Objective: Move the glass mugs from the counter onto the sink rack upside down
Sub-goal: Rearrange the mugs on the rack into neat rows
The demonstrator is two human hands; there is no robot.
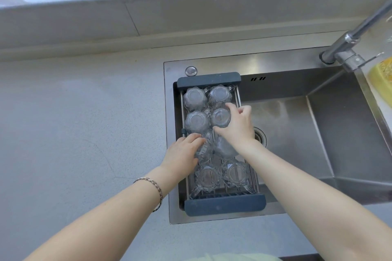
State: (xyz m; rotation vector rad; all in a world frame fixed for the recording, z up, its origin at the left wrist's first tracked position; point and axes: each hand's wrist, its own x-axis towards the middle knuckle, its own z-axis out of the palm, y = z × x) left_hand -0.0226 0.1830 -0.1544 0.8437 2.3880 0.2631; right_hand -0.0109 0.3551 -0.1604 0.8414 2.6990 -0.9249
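Two hands over sink rack (209, 82): right hand (237, 125) grasping inverted mug (220, 117) at rack's 1 o'clock; left hand (182, 152) gripping mug (204, 150) at 9 o'clock, looks tilted; approx. eight mugs racked; counter (84, 112) bare; placement nearly done; next: seat both, let go.

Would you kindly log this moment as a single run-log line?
left hand: on mug | right hand: on mug | sink rack: mugs upside down in two columns | counter: no mugs visible
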